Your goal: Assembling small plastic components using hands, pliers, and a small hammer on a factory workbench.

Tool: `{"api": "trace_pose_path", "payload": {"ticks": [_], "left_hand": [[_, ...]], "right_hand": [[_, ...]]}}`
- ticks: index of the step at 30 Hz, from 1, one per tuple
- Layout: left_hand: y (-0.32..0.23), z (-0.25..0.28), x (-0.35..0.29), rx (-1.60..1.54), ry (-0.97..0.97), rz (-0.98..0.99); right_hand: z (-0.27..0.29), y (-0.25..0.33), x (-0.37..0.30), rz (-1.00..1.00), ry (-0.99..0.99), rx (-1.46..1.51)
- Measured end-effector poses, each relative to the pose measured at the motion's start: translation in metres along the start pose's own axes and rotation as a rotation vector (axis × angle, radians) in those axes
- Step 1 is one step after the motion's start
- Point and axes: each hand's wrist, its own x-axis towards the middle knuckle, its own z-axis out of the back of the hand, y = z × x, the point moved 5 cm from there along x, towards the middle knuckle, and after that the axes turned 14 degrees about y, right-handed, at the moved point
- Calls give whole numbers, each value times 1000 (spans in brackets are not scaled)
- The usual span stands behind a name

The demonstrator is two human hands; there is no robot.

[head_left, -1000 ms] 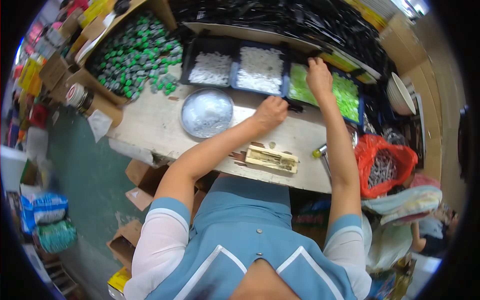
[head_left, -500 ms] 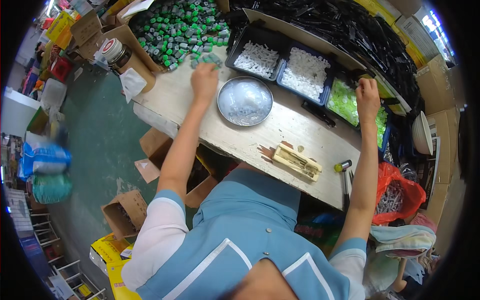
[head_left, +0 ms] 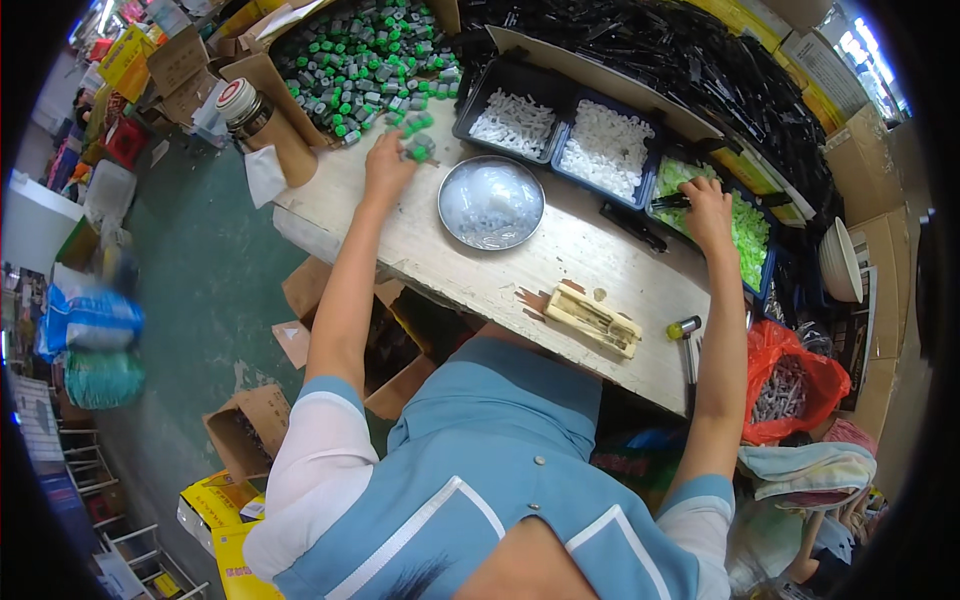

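Note:
My left hand [head_left: 388, 168] is closed at the left of the table, its fingertips at a small grey-and-green cylinder [head_left: 420, 149]. More such cylinders [head_left: 365, 70] are heaped just beyond it. Over the bin of light green pieces [head_left: 745, 235], my right hand [head_left: 709, 208] pinches a slim black plastic part [head_left: 671, 201], which points left. Between the hands stands a round metal dish [head_left: 492, 203] with clear plastic film and small pale pieces in it. A cream-coloured jig [head_left: 594, 320] lies near the table's front edge.
Two bins of white pieces, a left one [head_left: 512, 122] and a right one [head_left: 606, 150], stand behind the dish. Black parts [head_left: 640, 45] are piled at the back. A jar [head_left: 240, 105] is at the left, a yellow-capped tube [head_left: 684, 327] and red bag [head_left: 790, 390] at the right.
My left hand has shifted slightly left and nearer, with a grey-and-green cylinder now at its fingers. My right hand has moved left and down from the pile's edge, bringing a black part over the green pieces.

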Motion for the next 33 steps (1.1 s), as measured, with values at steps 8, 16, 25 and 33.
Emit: {"api": "trace_pose_path", "payload": {"ticks": [8,16,25,33], "left_hand": [[-8,16,-38,29,4,52],[4,25,-61,92,10,-124],[11,28,-73,-92,-34,54],[9,32,-76,283,10,63]], "right_hand": [[29,-5,-27,43,-333,85],[38,80,-127,430,-313,696],[12,136,-171,528,223,441],[-5,131,-151,419,37,492]]}}
